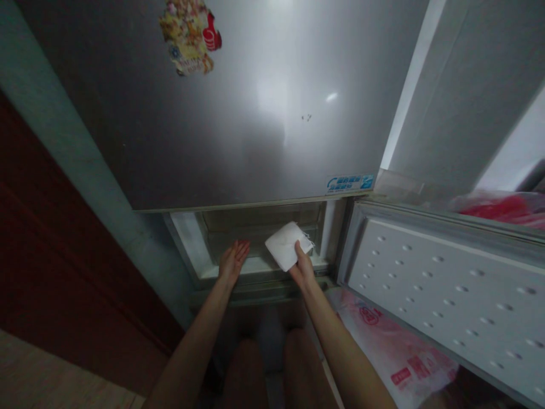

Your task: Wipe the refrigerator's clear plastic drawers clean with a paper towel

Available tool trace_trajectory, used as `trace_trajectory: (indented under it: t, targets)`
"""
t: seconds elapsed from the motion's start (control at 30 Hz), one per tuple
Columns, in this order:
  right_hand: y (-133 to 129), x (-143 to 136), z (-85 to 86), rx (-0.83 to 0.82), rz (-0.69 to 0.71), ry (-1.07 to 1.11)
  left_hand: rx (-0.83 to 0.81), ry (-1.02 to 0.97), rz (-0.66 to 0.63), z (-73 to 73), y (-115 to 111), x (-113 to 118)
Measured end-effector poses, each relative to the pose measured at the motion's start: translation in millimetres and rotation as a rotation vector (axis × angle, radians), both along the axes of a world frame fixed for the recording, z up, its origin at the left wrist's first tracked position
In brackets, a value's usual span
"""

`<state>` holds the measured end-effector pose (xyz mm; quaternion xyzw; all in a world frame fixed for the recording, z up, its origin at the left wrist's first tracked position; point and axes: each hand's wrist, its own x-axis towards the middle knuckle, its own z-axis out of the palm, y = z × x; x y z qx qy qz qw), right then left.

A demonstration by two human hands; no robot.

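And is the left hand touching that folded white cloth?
Apart. The head view shows a plain gap between the left hand and the folded white cloth, which the right hand grips.

The left forearm (202, 341) and the right forearm (340, 341) were bare down to the lower part of the view, each narrowing smoothly toward a slim wrist; the left hand (233, 261) was bare, with slender fingers (243, 250); the right hand (303, 264) was bare too, its thumb (297, 247) narrow and rounded at the tip; two rounded knees (246, 358) showed dimly in shadow, apparently bare, their outlines soft.
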<state>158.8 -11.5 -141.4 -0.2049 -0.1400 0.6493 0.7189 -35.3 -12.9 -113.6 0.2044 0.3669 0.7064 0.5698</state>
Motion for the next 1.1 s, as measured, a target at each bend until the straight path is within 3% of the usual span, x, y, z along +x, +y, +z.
trace_trajectory:
  t: [0.27, 0.5, 0.67, 1.1]
  targets:
    - [-5.3, 1.7, 0.9, -0.009, 0.011, 0.009, 0.017, 0.029, 0.060, -4.3, -1.6, 4.3]
    - [-19.1, 4.6, 1.1, -0.022, 0.027, 0.008, 0.011, 0.051, 0.100, -3.1, -15.7, 10.4]
    - [-38.0, 6.9, 1.7, -0.042, 0.022, 0.008, 0.005, 0.058, 0.117, 0.0, -37.1, 15.1]
    - [-119.6, 21.5, 9.9, -0.122, 0.051, 0.017, -0.081, 0.072, 0.158, 3.0, -111.3, 23.4]
